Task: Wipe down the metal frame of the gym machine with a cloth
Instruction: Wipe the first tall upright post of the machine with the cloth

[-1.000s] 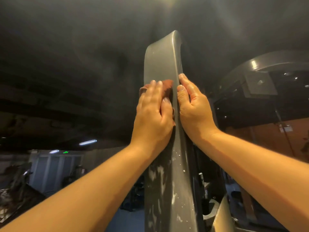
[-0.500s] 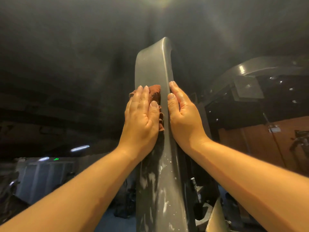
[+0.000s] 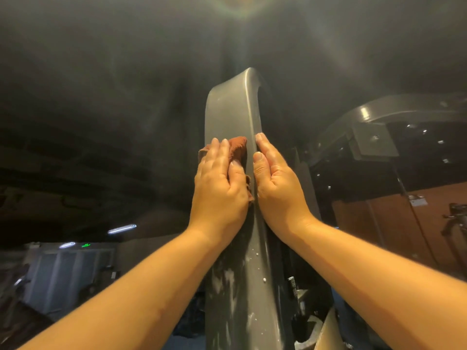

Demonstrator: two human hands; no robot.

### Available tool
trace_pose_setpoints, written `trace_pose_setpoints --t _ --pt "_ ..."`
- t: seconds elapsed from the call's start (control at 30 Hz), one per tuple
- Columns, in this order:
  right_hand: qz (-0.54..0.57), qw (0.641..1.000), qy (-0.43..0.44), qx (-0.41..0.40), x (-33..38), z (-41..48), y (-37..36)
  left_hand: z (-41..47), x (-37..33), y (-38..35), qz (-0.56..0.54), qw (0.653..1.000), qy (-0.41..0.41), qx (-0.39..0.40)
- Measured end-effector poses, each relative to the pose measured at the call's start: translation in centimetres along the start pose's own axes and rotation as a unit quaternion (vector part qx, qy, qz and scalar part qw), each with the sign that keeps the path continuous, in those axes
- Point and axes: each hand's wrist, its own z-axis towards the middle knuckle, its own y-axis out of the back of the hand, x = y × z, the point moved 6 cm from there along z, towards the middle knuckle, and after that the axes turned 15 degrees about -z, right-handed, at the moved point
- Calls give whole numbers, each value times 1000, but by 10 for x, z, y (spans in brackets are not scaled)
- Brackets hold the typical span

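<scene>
The grey metal frame (image 3: 228, 109) stands upright, curving over above the left hand (image 3: 219, 183), with white smears and droplets on its face below it. The crumpled rust-brown cloth (image 3: 238, 147) lies pressed against the frame under that hand's straight fingers, poking out past the fingertips.

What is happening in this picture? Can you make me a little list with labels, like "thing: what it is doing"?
place: a dim gym
frame: grey metal post, upright, curving over at the top
cloth: reddish-brown, flat on the post's front face
left hand: fingers straight, presses the cloth against the post
right hand: flat against the post's right edge, no cloth under it
marks: white smears and drops on the post below both hands
nearby: another grey machine part to the right
</scene>
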Motion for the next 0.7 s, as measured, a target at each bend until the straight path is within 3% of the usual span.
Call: trace_pose_setpoints --t 0.2,0.37,0.57,0.7 --pt "9 1000 1 11 -2 -3 2 -17 0 -4 16 996 -62 55" --pt "-5 1000 4 10 -1 -2 5 21 5 4 -29 998 43 -35" --pt "-10 999 12 36 -7 -8 4 -27 -3 -9 -16 1000 -20 14" --pt "-37 998 21 36 -4 -6 7 11 3 2 -5 1000 28 -12"
